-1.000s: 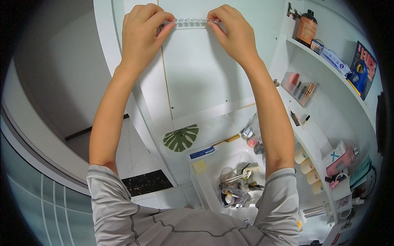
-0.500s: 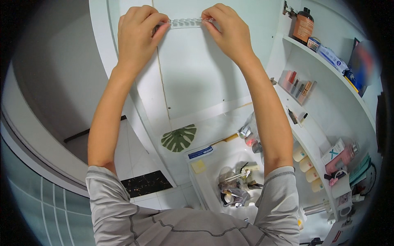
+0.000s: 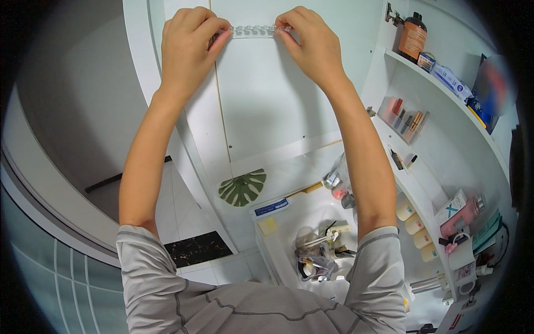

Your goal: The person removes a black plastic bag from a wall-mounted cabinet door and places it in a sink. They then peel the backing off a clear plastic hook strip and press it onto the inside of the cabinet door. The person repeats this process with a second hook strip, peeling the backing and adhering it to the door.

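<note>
A clear plastic strip [image 3: 253,32] with a row of small notched or hook-like shapes lies level across the upper middle, against or just in front of a white panel [image 3: 267,89]. At its left end, the thumb and fingers of my left hand [image 3: 189,50] pinch it. My right hand [image 3: 312,47] grips the other end the same way, thumb below and fingers above. Both arms are stretched out ahead of me. Whether the strip's back touches the panel is hidden.
To the right stands an open cabinet with shelves [image 3: 445,86], bearing an orange-brown bottle [image 3: 412,36] and a clear cosmetics holder [image 3: 404,119]. Below are a cluttered white washbasin [image 3: 281,236], a toothpaste-like box [image 3: 271,207] and a green leaf decoration [image 3: 242,188]. A doorway opens left.
</note>
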Motion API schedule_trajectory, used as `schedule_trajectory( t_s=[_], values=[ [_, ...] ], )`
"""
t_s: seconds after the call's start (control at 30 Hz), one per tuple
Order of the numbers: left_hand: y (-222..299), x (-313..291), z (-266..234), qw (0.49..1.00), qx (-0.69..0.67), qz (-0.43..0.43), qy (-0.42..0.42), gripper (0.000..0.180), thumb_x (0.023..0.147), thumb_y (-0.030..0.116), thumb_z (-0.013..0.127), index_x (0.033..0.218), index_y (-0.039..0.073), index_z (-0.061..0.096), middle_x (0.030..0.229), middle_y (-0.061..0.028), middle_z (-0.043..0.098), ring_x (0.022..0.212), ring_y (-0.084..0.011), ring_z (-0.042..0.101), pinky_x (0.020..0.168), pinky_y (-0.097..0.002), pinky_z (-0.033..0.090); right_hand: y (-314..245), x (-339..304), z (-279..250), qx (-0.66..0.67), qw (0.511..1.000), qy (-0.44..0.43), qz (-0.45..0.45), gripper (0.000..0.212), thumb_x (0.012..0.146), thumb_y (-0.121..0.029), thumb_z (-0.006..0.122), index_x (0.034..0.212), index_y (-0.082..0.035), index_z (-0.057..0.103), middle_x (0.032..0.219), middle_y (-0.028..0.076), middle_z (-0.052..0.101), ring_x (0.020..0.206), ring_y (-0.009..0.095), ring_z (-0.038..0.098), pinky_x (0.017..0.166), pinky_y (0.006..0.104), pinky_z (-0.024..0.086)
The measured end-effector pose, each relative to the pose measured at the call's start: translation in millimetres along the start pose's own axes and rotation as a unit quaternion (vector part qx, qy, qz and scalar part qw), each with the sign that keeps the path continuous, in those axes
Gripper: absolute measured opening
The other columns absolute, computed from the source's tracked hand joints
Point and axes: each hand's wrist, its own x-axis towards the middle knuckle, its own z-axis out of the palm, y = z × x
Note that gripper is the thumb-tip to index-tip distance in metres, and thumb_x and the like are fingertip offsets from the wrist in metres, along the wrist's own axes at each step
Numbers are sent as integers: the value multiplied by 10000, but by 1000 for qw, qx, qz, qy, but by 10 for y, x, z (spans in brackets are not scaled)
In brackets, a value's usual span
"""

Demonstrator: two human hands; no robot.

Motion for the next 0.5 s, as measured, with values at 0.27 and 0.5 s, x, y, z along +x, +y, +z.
schedule_trajectory(
  t_s=[0.27, 0.5],
  values=[
    [-11, 3, -15, 1000, -16, -3, -7, 108, 701, 104, 691, 782, 78, 624, 789, -13, 548, 773, -195, 492, 681, -305, 376, -10, 11, 4, 3, 1000, 10, -7, 69, 777, -88, 607, 837, -94, 575, 793, -15, 570, 773, 146, 563, 625, 272, 447],
    [-16, -14, -7, 1000, 4, 12, -7, 108, 698, 104, 693, 785, 89, 631, 804, -6, 550, 790, -187, 492, 682, -308, 371, -10, 7, 15, -4, 1000, 5, -3, 67, 776, -91, 610, 834, -97, 579, 791, -20, 572, 767, 142, 563, 616, 267, 444]
  ],
)
